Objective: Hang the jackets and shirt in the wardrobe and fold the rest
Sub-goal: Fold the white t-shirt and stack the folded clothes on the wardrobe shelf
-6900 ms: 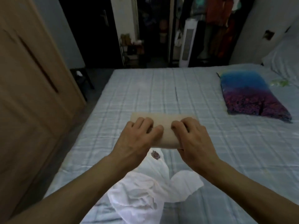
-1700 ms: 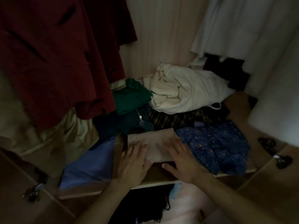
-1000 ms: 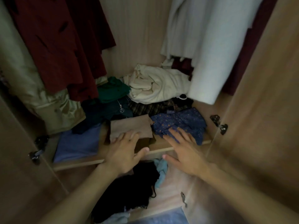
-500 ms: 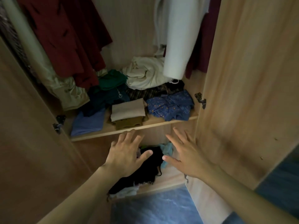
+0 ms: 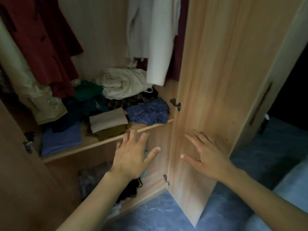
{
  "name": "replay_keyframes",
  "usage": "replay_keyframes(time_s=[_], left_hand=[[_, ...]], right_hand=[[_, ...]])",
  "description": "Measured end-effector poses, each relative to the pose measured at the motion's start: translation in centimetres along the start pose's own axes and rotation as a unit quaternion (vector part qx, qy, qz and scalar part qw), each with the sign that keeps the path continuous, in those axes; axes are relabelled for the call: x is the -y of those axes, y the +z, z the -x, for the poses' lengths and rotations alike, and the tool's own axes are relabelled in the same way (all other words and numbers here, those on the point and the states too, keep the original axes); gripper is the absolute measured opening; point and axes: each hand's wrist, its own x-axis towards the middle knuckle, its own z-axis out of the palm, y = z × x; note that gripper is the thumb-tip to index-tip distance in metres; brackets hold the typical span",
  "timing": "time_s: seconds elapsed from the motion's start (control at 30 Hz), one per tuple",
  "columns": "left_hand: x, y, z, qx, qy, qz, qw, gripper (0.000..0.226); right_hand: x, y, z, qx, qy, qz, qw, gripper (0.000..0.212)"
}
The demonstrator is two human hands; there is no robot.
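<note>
Both hands are empty and spread wide in front of the open wardrobe. The left hand [image 5: 133, 157] hangs with straight fingers just below the front edge of the shelf [image 5: 100, 142], and the right hand [image 5: 206, 157] is held flat, fingers splayed, in front of the inner face of the open right door [image 5: 225, 80]; I cannot tell whether the palm touches the wood.

The folded beige garment [image 5: 107, 120] lies on the shelf, squared off on top of an olive-brown folded piece [image 5: 111, 133], with a folded lilac-blue piece [image 5: 60, 140] to its left and a blue patterned cloth [image 5: 148, 112] to its right. That looks like one folding job finished and put away.

Above, a dark red jacket [image 5: 43, 44] and a pale cream one [image 5: 21, 84] hang on the left, and a white shirt [image 5: 150, 34] hangs on the right, so the hanging part seems done or largely done.

Farther back on the shelf a crumpled white heap [image 5: 123, 82] and some green and dark clothes [image 5: 86, 95] lie unfolded, and more dark cloth is bundled in the lower compartment [image 5: 131, 185]. Whether those belong to the task I cannot say. A corner of the bed [image 5: 293, 185] shows at the near right, but nothing of what may lie on it.
</note>
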Motion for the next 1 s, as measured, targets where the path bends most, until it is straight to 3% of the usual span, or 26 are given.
replay_keyframes(time_s=[0.1,0.33,0.67,1.0], left_hand=[[-1.9,1.3,0.9,0.027,0.005,0.033,0.999,0.073],[-11.1,3.6,3.0,0.095,0.128,0.122,0.980,0.078],[-32.0,3.9,11.0,0.172,0.292,0.150,0.929,0.097],[-52.6,6.1,23.0,0.215,0.376,0.154,0.888,0.069]], right_hand=[[0.0,0.2,4.4,-0.009,0.069,0.000,0.998,0.079],[-4.0,-2.0,16.5,-0.027,0.216,0.024,0.976,0.080],[-10.8,-6.7,34.6,-0.087,0.366,0.015,0.926,0.079],[-20.1,-9.7,57.8,-0.132,0.477,-0.033,0.868,0.068]])
